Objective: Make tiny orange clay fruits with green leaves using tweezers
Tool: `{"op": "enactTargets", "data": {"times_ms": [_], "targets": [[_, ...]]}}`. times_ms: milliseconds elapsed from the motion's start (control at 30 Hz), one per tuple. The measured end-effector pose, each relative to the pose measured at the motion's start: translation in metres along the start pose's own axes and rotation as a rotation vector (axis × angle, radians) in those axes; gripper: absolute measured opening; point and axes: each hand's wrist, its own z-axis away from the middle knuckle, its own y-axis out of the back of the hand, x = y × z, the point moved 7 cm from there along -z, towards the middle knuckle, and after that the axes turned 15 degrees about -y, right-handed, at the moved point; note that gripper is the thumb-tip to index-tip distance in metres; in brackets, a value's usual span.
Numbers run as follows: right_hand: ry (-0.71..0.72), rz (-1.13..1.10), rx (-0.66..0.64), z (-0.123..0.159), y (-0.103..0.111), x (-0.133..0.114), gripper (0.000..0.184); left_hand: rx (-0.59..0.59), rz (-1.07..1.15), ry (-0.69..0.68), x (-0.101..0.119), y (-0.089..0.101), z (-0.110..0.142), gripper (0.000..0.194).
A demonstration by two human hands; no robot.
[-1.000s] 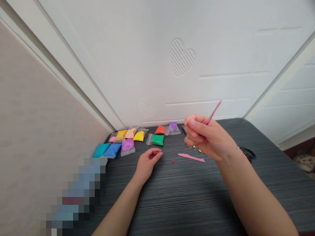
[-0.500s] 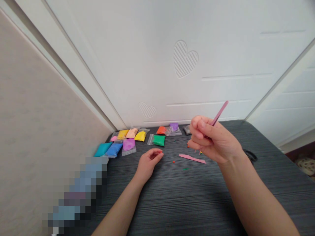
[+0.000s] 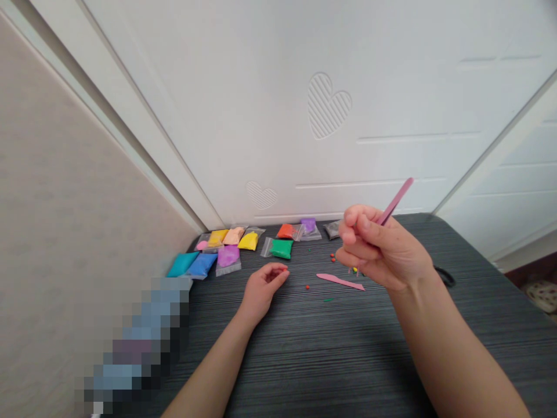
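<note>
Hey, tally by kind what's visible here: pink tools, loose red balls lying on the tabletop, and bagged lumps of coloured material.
Slim pink tweezers in the right hand: 1
Flat pink knife-shaped tool: 1
Small round red balls on the dark striped tabletop: 3
Coloured lumps in plastic bags: 11
Total visible: 16; the right hand may hide more.

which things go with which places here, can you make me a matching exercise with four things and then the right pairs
Things:
1. tweezers
2. knife
3. small reddish bit
4. green packet

Places:
A. at the fingertips of the left hand
B. on the near side of the orange packet
C. held in the raised right hand
D. on the table, just beyond the green strip

Right pairs: 1-C, 2-D, 3-A, 4-B
</note>
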Motion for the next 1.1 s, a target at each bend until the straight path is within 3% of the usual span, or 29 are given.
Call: {"op": "enactTargets", "data": {"times_ms": [267, 733, 1100], "targets": [[0.006, -0.062, -0.051, 0.0015, -0.0009, -0.0012, 0.014, -0.008, -0.008, -0.002, 0.0011, -0.0003, 0.0007, 0.028], [0.027, -0.037, -0.062, 0.0058, -0.0002, -0.0053, 0.004, -0.018, 0.003, -0.01, 0.0004, -0.0007, 0.0001, 0.028], [0.065, -0.083, -0.081, 0.0075, 0.0013, -0.0091, 0.011, -0.026, 0.001, -0.004, 0.0002, -0.0007, 0.0005, 0.026]]}}
